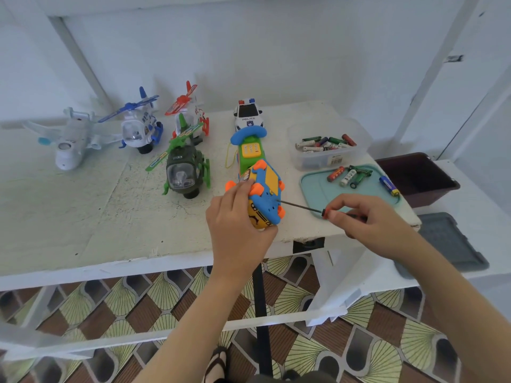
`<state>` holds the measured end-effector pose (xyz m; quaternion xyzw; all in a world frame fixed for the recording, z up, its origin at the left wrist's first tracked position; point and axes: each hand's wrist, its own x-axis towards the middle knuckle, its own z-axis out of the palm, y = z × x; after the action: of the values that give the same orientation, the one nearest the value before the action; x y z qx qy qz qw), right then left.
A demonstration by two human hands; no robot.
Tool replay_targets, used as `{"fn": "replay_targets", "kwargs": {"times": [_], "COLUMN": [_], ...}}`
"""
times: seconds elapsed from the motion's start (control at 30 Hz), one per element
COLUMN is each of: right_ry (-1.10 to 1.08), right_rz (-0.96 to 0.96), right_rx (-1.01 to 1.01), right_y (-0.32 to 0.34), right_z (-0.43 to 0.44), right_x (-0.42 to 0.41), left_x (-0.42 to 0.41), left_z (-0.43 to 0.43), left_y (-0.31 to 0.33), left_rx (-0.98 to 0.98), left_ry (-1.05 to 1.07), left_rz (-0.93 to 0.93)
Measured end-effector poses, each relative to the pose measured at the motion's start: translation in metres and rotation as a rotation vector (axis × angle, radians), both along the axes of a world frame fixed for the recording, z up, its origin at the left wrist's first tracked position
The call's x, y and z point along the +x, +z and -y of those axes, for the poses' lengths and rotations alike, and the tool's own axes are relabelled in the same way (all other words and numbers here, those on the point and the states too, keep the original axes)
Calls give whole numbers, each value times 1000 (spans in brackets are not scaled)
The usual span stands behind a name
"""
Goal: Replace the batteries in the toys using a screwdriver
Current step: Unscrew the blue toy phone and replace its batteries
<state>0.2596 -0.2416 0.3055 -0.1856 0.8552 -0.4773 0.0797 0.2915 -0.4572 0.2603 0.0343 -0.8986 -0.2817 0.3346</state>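
We hold the bus (265, 194) tipped on its side near the front edge of the table (83, 203), its blue underside and orange wheels turned to our right. Our left hand (237, 225) grips it from the left, fingers curled over the top and thumb below. Our right hand (367, 225) pinches the handle of the screwdriver (301, 207) between thumb and fingertips. The thin shaft runs leftward, and its tip meets the bus's underside.

Just right of the bus lies a teal tray (315, 189) with a few batteries (349, 176) clustered at its far end and a blue battery (388, 185) by its right rim. Behind the tray stands a clear tub (329, 161) holding more batteries.

Just behind the bus lies a green phone (249, 150), and a police car (247, 114) sits behind that. To the left are a green helicopter (184, 167), a red helicopter (188, 111) behind it, a blue helicopter (138, 125) and, farthest left, a white plane (72, 136).

Off the table's right end sit a brown bin (417, 178) and, nearer us, a grey lid (448, 241).
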Motion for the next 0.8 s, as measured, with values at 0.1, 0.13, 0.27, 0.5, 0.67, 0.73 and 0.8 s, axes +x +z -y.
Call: {"fn": "replay_targets", "kwargs": {"times": [0.1, 0.13, 0.27, 0.5, 0.67, 0.73, 0.8], "right_ry": [-9, -12, -19, 34, -8, -44, -71], "right_rz": [-11, -12, -23, -1, -40, -66, -95], "right_rx": [-20, -25, -40, 4, 16, 25, 33], "right_y": [-1, -1, -3, -6, -14, -18, -19], "right_z": [1, 2, 4, 10, 23, 28, 33], "right_x": [3, 4, 5, 12, 24, 28, 31], "left_x": [-2, -2, -4, -1, -1, -2, -2], "left_z": [-3, -3, -4, -9, -10, -9, -8], "left_y": [3, 3, 2, 8, 12, 12, 12], "left_rx": [-24, -31, -55, 68, 52, 37, 49], "left_ry": [-14, -18, -38, -132, -104, -94, -98], "left_rz": [5, 6, 1, 23, 17, 23, 29]}}
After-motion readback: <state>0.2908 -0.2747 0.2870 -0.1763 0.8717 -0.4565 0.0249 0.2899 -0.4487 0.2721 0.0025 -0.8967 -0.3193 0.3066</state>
